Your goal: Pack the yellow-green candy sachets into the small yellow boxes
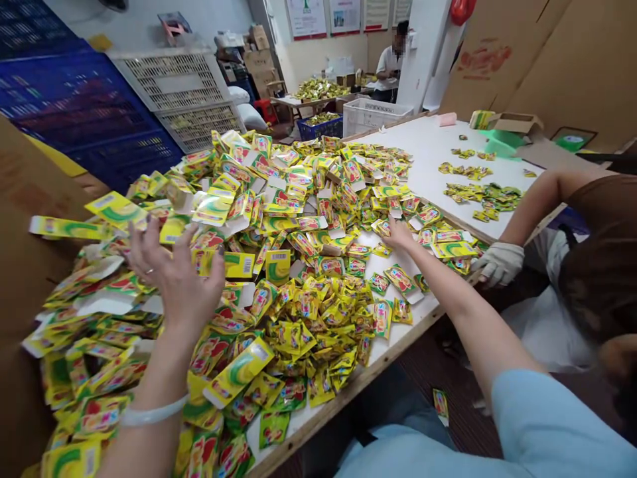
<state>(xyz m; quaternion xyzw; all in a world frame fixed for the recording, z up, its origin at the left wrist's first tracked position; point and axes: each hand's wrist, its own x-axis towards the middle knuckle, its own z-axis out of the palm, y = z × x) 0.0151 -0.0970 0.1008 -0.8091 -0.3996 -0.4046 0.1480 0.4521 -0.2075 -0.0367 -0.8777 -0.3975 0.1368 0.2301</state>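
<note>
A big heap of small yellow-green printed cartons [239,265] and foil sachets [318,312] covers the table. Over the heap's left part is my left hand [184,279], fingers spread and curved, with nothing gripped in it. Yellow cartons [117,209] lie just past its fingertips. My right hand [399,236] reaches across to the heap's right side, among cartons and sachets. Its fingers look closed at a small packet, but what they hold is partly hidden. Loose sachets [398,279] lie on the white tabletop nearer me.
A co-worker's gloved hand [500,264] rests at the table edge on the right. Sachets in small groups [465,172] lie on the adjoining white table [423,136]. Blue crates [94,99] stand left, a white crate [375,116] behind. Another person [389,66] sits farther back.
</note>
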